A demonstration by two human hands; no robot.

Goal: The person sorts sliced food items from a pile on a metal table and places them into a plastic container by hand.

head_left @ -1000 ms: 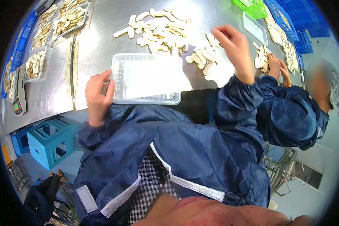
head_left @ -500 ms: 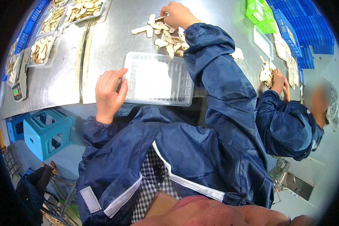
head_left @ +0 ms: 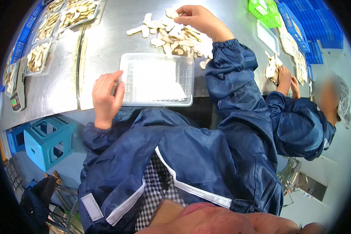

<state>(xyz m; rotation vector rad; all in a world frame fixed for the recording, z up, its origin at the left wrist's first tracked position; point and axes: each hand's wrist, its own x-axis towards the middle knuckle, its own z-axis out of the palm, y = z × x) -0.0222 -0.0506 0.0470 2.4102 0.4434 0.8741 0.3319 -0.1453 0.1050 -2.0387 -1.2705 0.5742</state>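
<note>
A clear plastic tray [head_left: 156, 100] lies on the steel table right in front of me, with nothing in it. Beside its left rim is my left hand [head_left: 107, 97], thumb and fingers apart, fingertips at or against the edge. Beyond the tray spreads a loose heap of pale mushroom slices [head_left: 177, 39]. My right hand [head_left: 201, 21] reaches over the far side of this heap, thumb and fingertips closed on one mushroom slice [head_left: 171, 13]. Whether that slice still touches the table I cannot tell.
Filled trays [head_left: 76, 15] stand at the far left, near a scale [head_left: 18, 93]. Rightward, another person's hands [head_left: 286, 80] handle mushroom slices. Green [head_left: 265, 11] and blue crates [head_left: 312, 27] line the far right. A blue stool [head_left: 48, 142] stands below the table's left edge.
My right hand has shifted right and now holds a slice at the heap's far edge. The view has moved slightly; my left hand stays by the tray's left rim.
</note>
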